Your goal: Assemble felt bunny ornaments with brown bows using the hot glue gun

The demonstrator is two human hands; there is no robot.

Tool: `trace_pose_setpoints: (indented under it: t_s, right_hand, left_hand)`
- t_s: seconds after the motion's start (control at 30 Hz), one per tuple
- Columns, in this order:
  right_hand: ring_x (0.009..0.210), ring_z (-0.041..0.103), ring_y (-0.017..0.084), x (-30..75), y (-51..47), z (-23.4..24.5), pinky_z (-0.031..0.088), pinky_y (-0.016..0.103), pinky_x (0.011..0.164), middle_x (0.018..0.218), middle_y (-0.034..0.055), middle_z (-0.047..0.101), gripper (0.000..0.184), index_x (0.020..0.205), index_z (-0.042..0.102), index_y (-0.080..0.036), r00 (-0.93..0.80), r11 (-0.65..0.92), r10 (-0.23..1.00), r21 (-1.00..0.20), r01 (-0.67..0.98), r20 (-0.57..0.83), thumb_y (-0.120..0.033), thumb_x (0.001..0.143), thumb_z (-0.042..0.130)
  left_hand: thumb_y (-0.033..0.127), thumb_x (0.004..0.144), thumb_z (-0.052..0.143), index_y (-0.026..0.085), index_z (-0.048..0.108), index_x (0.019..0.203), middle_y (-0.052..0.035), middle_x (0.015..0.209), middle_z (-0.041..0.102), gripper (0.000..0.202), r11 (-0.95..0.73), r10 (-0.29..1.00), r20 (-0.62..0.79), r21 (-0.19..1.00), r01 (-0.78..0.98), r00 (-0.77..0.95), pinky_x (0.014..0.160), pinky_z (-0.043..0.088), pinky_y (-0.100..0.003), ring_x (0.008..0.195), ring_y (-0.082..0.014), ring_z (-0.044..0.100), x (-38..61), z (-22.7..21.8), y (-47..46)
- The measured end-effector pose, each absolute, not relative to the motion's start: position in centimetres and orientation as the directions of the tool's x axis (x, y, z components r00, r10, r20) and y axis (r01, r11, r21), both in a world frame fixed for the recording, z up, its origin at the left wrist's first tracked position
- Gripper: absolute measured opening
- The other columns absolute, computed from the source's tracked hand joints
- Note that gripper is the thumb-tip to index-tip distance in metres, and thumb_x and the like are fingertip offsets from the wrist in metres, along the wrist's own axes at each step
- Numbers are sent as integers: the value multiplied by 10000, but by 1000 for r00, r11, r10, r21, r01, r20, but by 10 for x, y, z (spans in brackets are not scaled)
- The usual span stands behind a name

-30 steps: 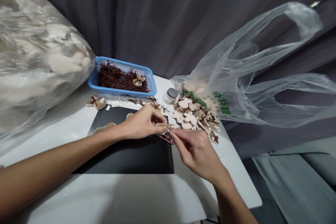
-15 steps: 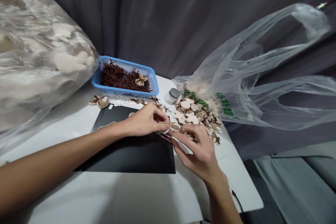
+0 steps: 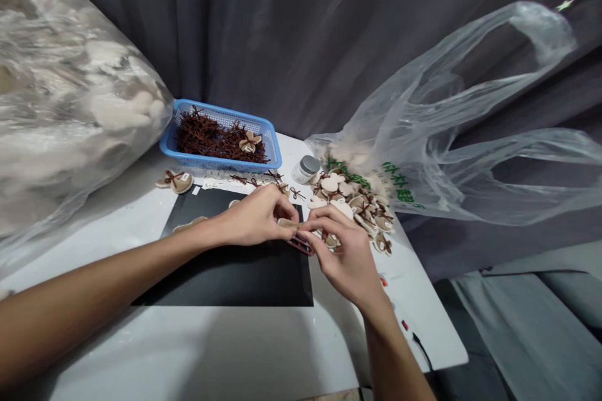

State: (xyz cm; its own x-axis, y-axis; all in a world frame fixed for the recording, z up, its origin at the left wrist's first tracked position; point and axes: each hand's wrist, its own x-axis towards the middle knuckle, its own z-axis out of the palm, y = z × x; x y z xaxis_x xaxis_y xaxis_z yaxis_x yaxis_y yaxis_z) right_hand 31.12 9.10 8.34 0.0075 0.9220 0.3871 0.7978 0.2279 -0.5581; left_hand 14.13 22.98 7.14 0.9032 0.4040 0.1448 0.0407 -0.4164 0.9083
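Observation:
My left hand [image 3: 256, 219] and my right hand [image 3: 339, 252] meet at the right edge of a black mat [image 3: 226, 269]. Both pinch one small beige felt piece [image 3: 286, 223] between their fingertips. A dark red tool [image 3: 301, 243] lies just under the fingers on the mat's edge. A heap of beige felt pieces with brown bows [image 3: 357, 203] lies right behind my right hand. Another beige piece [image 3: 189, 225] lies on the mat beside my left wrist.
A blue basket [image 3: 221, 141] of brown bows stands at the back. A small grey-lidded jar [image 3: 305, 169] sits beside it. A big stuffed clear bag [image 3: 66, 106] fills the left, an open plastic bag [image 3: 461, 131] the right. A bowed piece [image 3: 175, 181] lies near the basket. The white table [image 3: 235, 351] ends at right.
My right hand moved in from the lower right and closed its fingers on the felt piece beside my left fingertips. The left hand stayed in place.

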Motion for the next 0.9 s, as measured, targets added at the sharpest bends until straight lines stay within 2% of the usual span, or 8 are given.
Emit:
trace_pose_setpoints:
  t_s: [0.13,0.27,0.4,0.53,0.63,0.8,0.9]
  right_hand:
    - [828,686,210,312,99,83,555,319,715,895,57,722,123,835,768,-223,81,166,944,-671,723,321,-209,944,712]
    - [814,674,208,310,106,76,527,287,615,888,64,720,115,807,781,-220,159,132,936,-733,668,313,-245,908,731]
    - [829,669,205,305,108,73,516,275,604,890,63,711,118,803,800,-222,214,108,923,-751,651,319,-261,892,733]
    - [818,665,208,305,111,72,524,283,630,876,67,712,115,743,797,-212,300,30,932,-865,501,205,-312,800,801]
    - [738,651,195,305,113,68,515,299,648,807,58,717,172,703,784,-198,345,-30,932,-924,382,112,-354,725,851]
    - [641,636,191,298,109,54,503,304,598,706,53,736,304,723,791,-189,399,-105,917,-960,258,7,-464,671,910]
    - [617,646,195,293,105,43,513,311,581,688,61,749,389,752,806,-183,447,-145,892,-977,155,-62,-528,629,940]
  left_hand:
    - [219,829,697,131,833,793,3,676,685,166,-468,381,161,883,39,911,653,344,-273,653,-128,507,141,70,231]
    - [184,780,691,127,831,775,18,612,639,151,-470,417,119,877,101,901,593,307,-260,598,-116,465,141,68,232]
    - [179,754,681,133,807,725,36,563,570,138,-442,415,65,886,139,907,574,298,-253,565,-108,420,142,67,235]
    - [184,738,692,128,810,718,43,543,537,132,-448,390,97,889,97,916,561,273,-254,550,-106,400,142,67,237]
    - [171,701,699,128,807,696,51,517,499,117,-467,407,112,878,101,906,534,236,-257,534,-105,388,142,67,236]
    - [129,648,679,141,804,675,70,456,421,129,-449,426,119,889,95,897,512,187,-270,500,-103,356,138,61,232]
    - [116,636,683,150,825,698,76,443,422,160,-420,415,135,906,58,900,512,186,-268,488,-98,351,136,57,232]
